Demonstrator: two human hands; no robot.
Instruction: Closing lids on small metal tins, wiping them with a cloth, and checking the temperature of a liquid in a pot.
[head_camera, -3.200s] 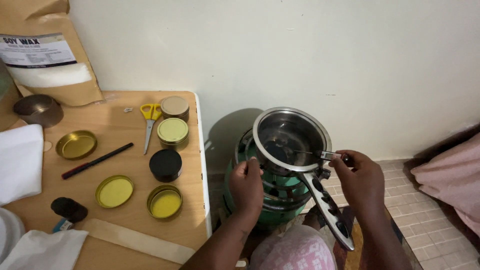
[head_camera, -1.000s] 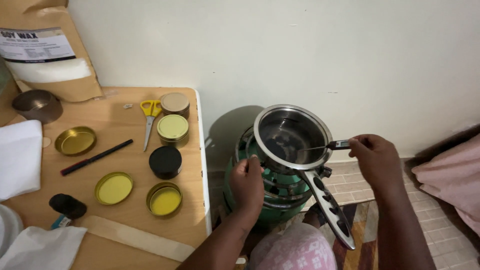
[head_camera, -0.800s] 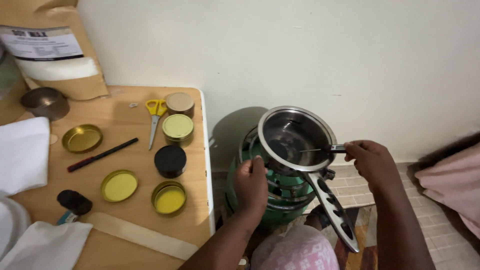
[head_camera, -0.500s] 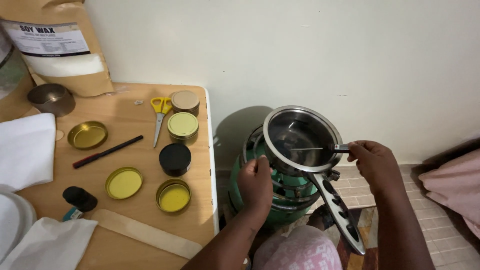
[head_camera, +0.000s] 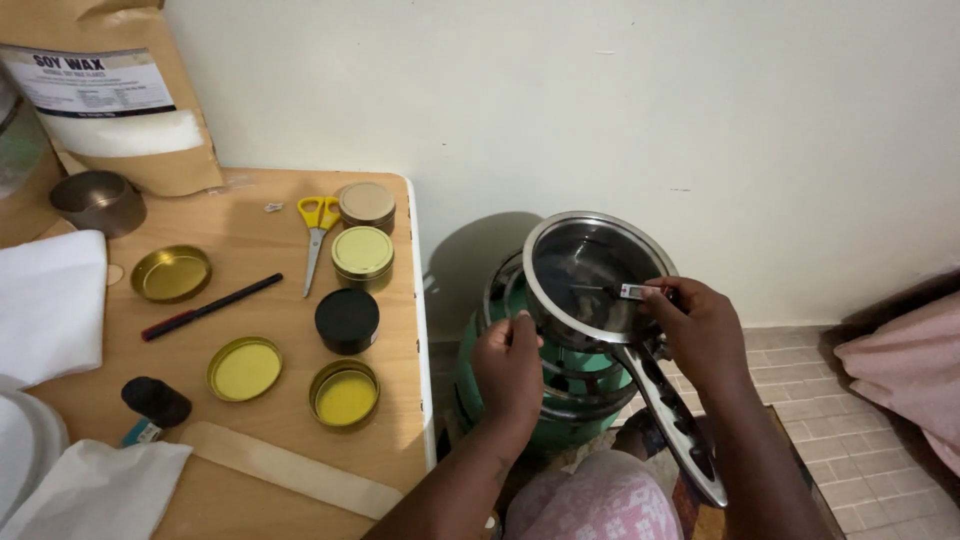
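While the steel saucepan sits on the green gas burner, a probe thermometer lies level over it, tip pointing left | right hand pinches its head | left hand, fingers curled, at burner's near-left rim; grip unclear | pan shiny, handle toward viewer.

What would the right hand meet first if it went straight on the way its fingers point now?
Probably the pot's rim. The right hand points left across the pot, holding a thin probe over it. The probe tip may already be inside; depth is unclear from this view.
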